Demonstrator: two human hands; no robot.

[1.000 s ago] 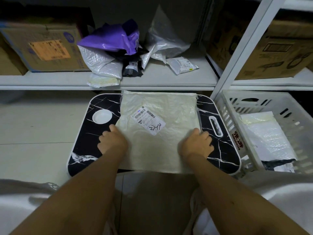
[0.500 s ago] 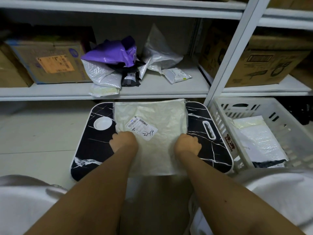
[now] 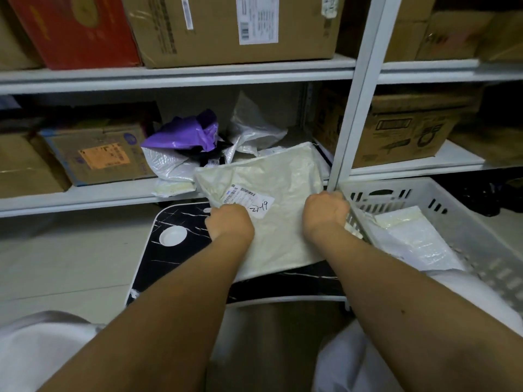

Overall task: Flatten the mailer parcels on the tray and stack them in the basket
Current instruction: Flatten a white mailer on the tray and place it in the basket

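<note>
Grip: left hand [image 3: 229, 224] and right hand [image 3: 325, 212] are both clutching the cream mailer [image 3: 271, 199] | Place: lifted, tilted above the black tray [image 3: 175, 258], left of the white basket [image 3: 464, 219] | Progress: flattened parcels [image 3: 418, 239] lying in basket; crumpled mailers [image 3: 195, 137] waiting on far shelf [image 3: 85, 198]

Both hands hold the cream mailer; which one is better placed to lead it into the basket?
Right. The right hand grips the cream mailer beside the white basket; the left hand is over the tray.
</note>
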